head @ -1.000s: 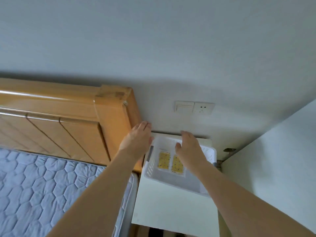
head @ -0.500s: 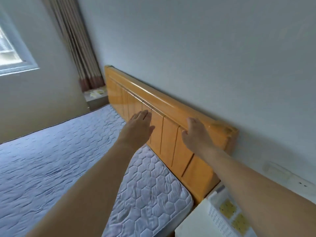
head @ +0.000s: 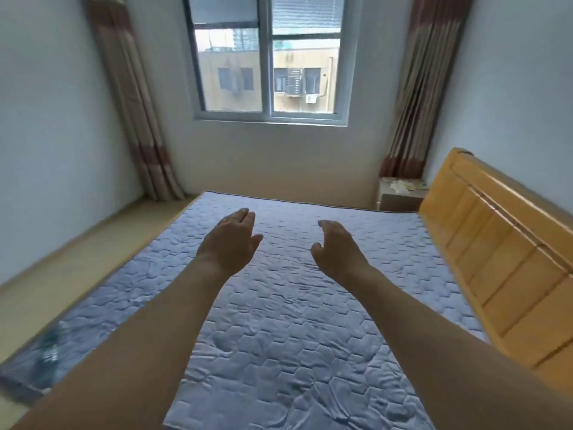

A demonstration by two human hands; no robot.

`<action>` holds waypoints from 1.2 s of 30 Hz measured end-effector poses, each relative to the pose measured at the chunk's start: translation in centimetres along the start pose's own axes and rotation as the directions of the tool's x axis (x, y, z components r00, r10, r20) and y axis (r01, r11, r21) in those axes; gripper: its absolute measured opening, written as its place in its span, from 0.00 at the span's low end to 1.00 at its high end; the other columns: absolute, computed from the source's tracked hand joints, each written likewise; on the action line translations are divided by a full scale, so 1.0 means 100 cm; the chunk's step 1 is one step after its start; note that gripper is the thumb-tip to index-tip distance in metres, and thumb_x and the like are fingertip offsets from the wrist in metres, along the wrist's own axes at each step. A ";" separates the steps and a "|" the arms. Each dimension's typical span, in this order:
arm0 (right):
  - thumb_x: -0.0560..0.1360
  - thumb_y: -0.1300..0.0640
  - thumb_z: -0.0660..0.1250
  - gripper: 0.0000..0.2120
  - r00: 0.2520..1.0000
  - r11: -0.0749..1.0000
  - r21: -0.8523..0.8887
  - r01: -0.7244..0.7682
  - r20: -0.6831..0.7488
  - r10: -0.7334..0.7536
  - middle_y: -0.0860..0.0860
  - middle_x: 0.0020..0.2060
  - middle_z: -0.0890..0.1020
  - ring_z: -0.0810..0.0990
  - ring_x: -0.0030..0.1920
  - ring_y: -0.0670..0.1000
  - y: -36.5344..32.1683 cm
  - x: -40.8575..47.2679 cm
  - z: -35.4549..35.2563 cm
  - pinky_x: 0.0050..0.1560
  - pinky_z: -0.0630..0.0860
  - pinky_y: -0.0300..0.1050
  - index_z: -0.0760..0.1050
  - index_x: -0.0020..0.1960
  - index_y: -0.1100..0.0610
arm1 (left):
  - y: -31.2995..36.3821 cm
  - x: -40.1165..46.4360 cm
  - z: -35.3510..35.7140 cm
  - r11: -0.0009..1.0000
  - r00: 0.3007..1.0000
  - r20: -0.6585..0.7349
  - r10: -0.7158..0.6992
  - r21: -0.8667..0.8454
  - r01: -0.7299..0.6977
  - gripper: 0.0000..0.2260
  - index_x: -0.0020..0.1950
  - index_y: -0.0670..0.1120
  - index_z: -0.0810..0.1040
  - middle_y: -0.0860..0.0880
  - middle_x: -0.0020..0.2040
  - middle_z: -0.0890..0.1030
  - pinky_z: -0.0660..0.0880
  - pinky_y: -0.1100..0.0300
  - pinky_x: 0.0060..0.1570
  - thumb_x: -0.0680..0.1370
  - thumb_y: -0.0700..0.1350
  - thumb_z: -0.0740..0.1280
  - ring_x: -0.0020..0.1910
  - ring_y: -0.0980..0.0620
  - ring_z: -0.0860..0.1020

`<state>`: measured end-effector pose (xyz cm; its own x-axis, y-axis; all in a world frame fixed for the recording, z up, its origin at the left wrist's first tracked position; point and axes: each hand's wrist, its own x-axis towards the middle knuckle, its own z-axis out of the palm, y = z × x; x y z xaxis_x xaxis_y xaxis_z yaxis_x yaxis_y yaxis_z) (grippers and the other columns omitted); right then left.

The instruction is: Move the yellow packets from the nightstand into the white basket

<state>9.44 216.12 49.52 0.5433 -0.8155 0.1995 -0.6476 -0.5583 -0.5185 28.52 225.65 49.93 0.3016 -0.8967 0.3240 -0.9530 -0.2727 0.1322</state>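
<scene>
**Inspector:** Blue quilted mattress [head: 310, 305] lies under both hands. The left hand [head: 231, 240] hovers with fingers straight and together, gripping nothing. The right hand [head: 336, 246] hovers beside it, well apart, fingers loosely curled, also holding nothing.

**Clerk:** And the yellow packets?

**Inspector:** None can be confirmed here. Far beyond the right hand, past the wooden headboard [head: 496, 259], stands a small bench [head: 400, 198] with pale papers or packets [head: 401, 185] on it; they are too small and blurred to identify. The white basket is not in view.

**Clerk:** What step does the person appear to be in?

**Inspector:** By judgement, a search or transit between places, with neither hand loaded.

**Clerk:** How should it be done well?

**Inspector:** The person should get close to that far bench before reaching, and confirm what lies on it. If they are packets, each flat piece is best pinched at an edge, one per hand, since thin packets slide. The mattress between is soft and gives poor support for leaning.
</scene>
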 end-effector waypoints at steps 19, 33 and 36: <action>0.77 0.59 0.60 0.27 0.677 0.754 0.285 0.592 0.331 -0.657 0.54 0.73 0.66 0.67 0.71 0.54 -0.531 0.133 0.345 0.66 0.66 0.46 0.62 0.75 0.59 | -0.555 -0.174 -0.159 0.647 0.659 -0.172 -0.732 0.126 0.752 0.25 0.78 0.45 0.58 0.49 0.79 0.57 0.61 0.51 0.71 0.83 0.53 0.55 0.77 0.48 0.59; 0.78 0.58 0.58 0.27 0.509 0.620 0.374 0.690 0.359 -0.783 0.50 0.74 0.63 0.65 0.71 0.50 -0.803 0.256 0.490 0.63 0.65 0.42 0.59 0.77 0.55 | -0.821 -0.151 -0.260 0.519 0.565 -0.296 -0.770 0.226 0.825 0.23 0.77 0.43 0.61 0.48 0.77 0.62 0.65 0.53 0.67 0.84 0.51 0.55 0.74 0.47 0.64; 0.78 0.58 0.58 0.26 0.486 0.593 0.381 0.710 0.345 -0.803 0.51 0.73 0.65 0.67 0.70 0.50 -0.865 0.275 0.533 0.66 0.66 0.44 0.59 0.76 0.56 | -0.893 -0.157 -0.266 0.502 0.559 -0.302 -0.772 0.248 0.828 0.22 0.76 0.44 0.62 0.49 0.75 0.65 0.66 0.54 0.67 0.84 0.51 0.55 0.73 0.48 0.65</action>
<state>108.88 250.10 55.56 0.9684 0.1050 0.2262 0.2050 -0.8517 -0.4823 109.75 273.31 57.92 0.9137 -0.1850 0.3617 -0.2361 -0.9664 0.1020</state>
